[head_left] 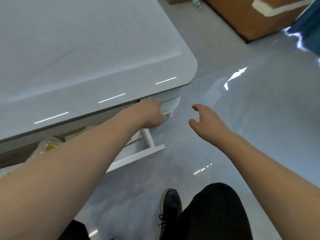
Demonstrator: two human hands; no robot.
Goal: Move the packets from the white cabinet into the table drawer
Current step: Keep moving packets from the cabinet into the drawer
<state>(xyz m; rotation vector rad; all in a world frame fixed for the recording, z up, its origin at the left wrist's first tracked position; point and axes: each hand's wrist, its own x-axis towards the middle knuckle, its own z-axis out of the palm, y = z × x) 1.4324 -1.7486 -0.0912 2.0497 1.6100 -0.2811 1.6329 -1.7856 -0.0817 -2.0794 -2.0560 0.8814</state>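
The white table (78, 49) fills the upper left. Under its front edge the drawer (138, 155) stands pulled out. Clear plastic packets (49, 145) with yellow print lie inside it, partly hidden by my left forearm. My left hand (150, 115) reaches under the table edge by the ribbed white corner panel (168, 103); its fingers are blurred and partly hidden, so its hold is unclear. My right hand (206, 118) hovers over the floor to the right of the drawer, fingers loosely curled, holding nothing. The white cabinet is out of view.
A large cardboard box (251, 19) with a white foam piece (270, 7) on it stands at the back right on the glossy grey floor (242, 101). My black shoe (170, 205) and dark trouser leg are at the bottom.
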